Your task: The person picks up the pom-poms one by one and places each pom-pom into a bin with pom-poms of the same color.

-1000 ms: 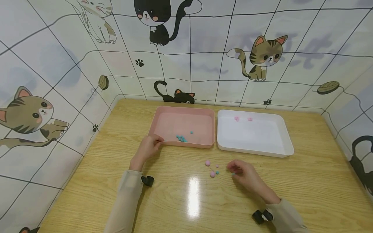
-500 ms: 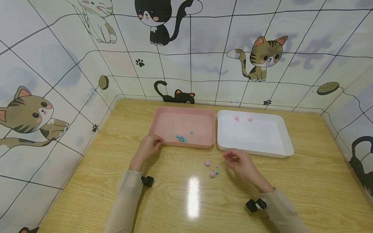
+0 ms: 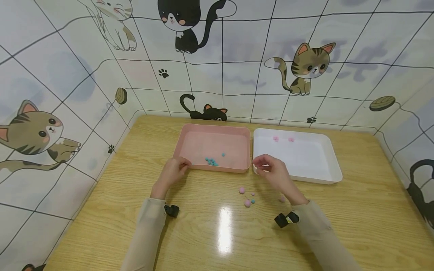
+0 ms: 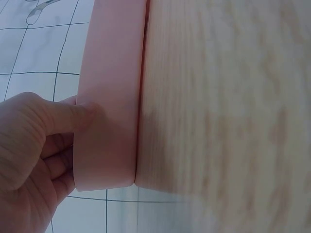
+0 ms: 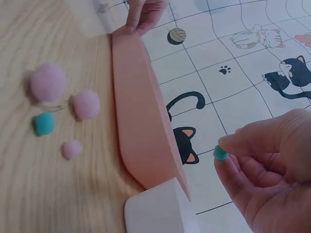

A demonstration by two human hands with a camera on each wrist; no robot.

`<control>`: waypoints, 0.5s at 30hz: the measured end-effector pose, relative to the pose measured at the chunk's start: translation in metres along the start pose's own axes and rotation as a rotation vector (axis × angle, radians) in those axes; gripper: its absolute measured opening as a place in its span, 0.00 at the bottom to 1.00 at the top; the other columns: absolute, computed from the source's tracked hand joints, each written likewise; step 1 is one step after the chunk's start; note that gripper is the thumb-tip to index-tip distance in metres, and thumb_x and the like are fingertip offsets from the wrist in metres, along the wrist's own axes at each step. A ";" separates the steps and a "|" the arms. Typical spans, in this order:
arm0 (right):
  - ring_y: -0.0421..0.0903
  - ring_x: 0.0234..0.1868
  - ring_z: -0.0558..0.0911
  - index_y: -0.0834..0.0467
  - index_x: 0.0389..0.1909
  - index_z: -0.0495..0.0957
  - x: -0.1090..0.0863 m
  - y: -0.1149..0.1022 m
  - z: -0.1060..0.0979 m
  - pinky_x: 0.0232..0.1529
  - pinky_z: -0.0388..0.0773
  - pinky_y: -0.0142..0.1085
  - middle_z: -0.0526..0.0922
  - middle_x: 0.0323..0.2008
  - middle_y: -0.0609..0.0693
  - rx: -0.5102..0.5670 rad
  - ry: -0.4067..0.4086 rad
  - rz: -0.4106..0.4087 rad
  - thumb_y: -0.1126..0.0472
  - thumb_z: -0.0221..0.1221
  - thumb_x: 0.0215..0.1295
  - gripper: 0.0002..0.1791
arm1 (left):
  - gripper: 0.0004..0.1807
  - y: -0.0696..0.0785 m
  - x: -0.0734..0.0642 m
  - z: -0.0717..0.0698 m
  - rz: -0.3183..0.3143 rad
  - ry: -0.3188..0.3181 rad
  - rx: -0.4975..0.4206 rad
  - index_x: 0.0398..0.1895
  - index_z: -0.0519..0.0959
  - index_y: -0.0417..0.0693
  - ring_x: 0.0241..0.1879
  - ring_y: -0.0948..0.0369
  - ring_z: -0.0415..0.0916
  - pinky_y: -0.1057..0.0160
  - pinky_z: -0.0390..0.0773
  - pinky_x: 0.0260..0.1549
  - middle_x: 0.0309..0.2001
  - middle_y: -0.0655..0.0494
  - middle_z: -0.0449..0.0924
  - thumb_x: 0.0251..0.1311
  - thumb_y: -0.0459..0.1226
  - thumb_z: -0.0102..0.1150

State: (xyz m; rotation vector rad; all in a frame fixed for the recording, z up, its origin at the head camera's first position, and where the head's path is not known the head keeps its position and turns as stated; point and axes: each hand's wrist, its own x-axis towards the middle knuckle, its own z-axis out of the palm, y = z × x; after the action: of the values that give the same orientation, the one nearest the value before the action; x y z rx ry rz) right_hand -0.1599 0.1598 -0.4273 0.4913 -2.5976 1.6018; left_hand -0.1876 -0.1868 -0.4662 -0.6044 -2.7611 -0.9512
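My left hand pinches the front-left rim of the pink tray; in the left wrist view the thumb lies on the tray's outer wall and the fingers curl behind it. Between thumb and fingertip my right hand pinches a small teal pom-pom. That hand is raised over the front-left corner of the white tray, near the gap between the trays. Inside the pink tray lie several teal pom-poms. Two pink pom-poms are at the back of the white tray.
On the wooden table before the trays lie pink pom-poms of different sizes and one teal pom-pom. Another pink pom-pom is under the right wrist. A cat-patterned wall covering rises behind the table.
My right hand has moved away from the table's loose pom-poms, up and forward to the white tray's corner, carrying the teal pom-pom. The left hand has kept its grip on the pink tray.
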 end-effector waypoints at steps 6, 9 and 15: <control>0.56 0.41 0.80 0.69 0.41 0.77 0.018 -0.006 0.007 0.45 0.80 0.41 0.81 0.39 0.64 0.022 0.003 -0.008 0.80 0.58 0.54 0.12 | 0.04 0.000 -0.001 -0.001 0.005 0.002 0.000 0.30 0.83 0.36 0.36 0.51 0.80 0.55 0.80 0.38 0.33 0.46 0.83 0.53 0.23 0.62; 0.56 0.42 0.80 0.69 0.41 0.77 0.027 -0.008 0.011 0.45 0.80 0.41 0.80 0.40 0.65 0.036 0.008 0.000 0.79 0.58 0.55 0.12 | 0.03 -0.001 -0.001 -0.001 0.009 0.001 0.003 0.30 0.83 0.36 0.36 0.51 0.80 0.55 0.80 0.38 0.33 0.46 0.83 0.53 0.24 0.62; 0.56 0.41 0.80 0.70 0.41 0.77 0.044 -0.006 0.018 0.42 0.79 0.30 0.80 0.40 0.65 0.057 0.030 0.033 0.79 0.58 0.54 0.12 | 0.03 0.000 0.000 -0.001 0.028 0.004 0.007 0.30 0.83 0.36 0.36 0.50 0.80 0.55 0.80 0.38 0.33 0.45 0.83 0.53 0.24 0.62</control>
State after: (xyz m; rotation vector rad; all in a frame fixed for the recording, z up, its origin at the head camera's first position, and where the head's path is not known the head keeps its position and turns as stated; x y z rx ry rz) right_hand -0.1974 0.1309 -0.4218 0.4265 -2.5572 1.6841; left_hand -0.1878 -0.1878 -0.4651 -0.6370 -2.7437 -0.9357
